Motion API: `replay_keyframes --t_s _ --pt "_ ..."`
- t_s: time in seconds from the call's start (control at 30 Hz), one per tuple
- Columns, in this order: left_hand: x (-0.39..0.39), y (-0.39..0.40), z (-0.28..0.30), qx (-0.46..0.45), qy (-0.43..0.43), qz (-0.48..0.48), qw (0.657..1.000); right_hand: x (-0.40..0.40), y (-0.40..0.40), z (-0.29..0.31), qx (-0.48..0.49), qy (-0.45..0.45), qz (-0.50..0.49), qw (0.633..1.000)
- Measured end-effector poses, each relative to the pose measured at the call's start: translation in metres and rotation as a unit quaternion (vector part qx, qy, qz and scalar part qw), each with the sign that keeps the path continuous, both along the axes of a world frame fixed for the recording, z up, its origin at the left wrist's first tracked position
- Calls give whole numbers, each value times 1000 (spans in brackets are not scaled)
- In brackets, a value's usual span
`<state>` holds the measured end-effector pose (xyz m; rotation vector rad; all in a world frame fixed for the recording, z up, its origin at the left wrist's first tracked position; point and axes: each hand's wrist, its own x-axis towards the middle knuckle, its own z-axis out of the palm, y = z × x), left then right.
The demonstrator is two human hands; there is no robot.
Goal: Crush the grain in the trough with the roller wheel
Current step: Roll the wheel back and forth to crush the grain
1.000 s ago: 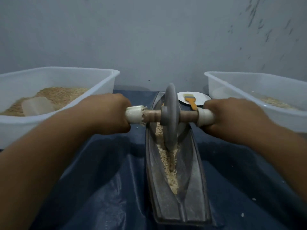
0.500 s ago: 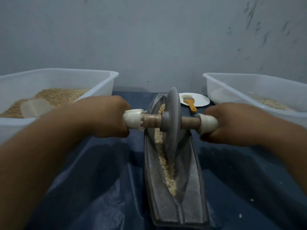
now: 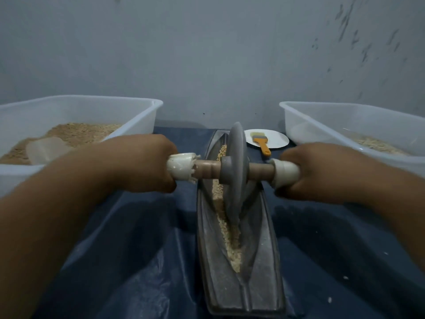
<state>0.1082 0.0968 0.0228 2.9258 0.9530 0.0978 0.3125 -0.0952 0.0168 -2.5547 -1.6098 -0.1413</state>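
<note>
Blue plastic sheet (image 3: 128, 261) underlies metal trough (image 3: 262, 272) (dusty), disc-shaped roller wheel (image 3: 234, 180).

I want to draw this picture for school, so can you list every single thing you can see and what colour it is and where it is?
roller wheel: 1, grey disc on a brown axle with white handle ends, standing in the trough
trough: 1, grey, long and narrow, middle of the sheet
grain: 1 line, tan, along the trough groove
tubs: 2, clear white, far left and far right, tan grain inside each
scoop: 1, clear, in the left tub
plate: 1, white, behind the trough
brush: 1, orange handle, on the plate
sheet: 1, dark blue, under everything
wall: 1, grey, at the back
left hand: 1, grips the left handle end
right hand: 1, grips the right handle end
</note>
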Motion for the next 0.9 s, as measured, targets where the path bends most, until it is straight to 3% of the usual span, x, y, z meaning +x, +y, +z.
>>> replay_keyframes --t_s 0.03,0.1,0.17,0.2,0.27,0.37,0.43,0.5,0.57,0.63,0.7,0.8,0.9 --pt "3 0 -3 16 -13 2 1000 0 5 -5 33 -75 -12 997" --pt "3 0 -3 16 -7 3 1000 1 8 -8 48 -105 -3 993" --pt "-4 -1 2 -13 34 1 999 6 -1 2 -12 -13 28 999" --pt "-9 -1 6 -30 60 -2 998 5 -8 9 -57 80 37 994" --pt "-17 -3 11 -51 103 -12 993 0 -19 19 -133 243 49 960" --pt "-19 -4 13 -38 104 -25 994 0 -21 19 -162 302 77 936" --pt "-12 -3 9 -19 52 -18 998 3 -13 10 -102 225 58 967" --pt "-3 0 1 14 -7 -4 1000 4 -3 1 -14 69 22 997" --pt "2 3 -4 36 -27 6 999 3 5 -5 38 -72 1 997" --pt "-1 2 -2 15 2 6 1000 3 3 -3 22 -82 13 996" --pt "-8 0 3 -14 54 4 998 5 -7 8 -45 17 30 998" --pt "-18 -2 11 -33 110 -6 993 -2 -23 23 -156 242 35 957" --pt "-18 -5 13 -26 103 -13 994 -2 -21 19 -160 258 53 951"
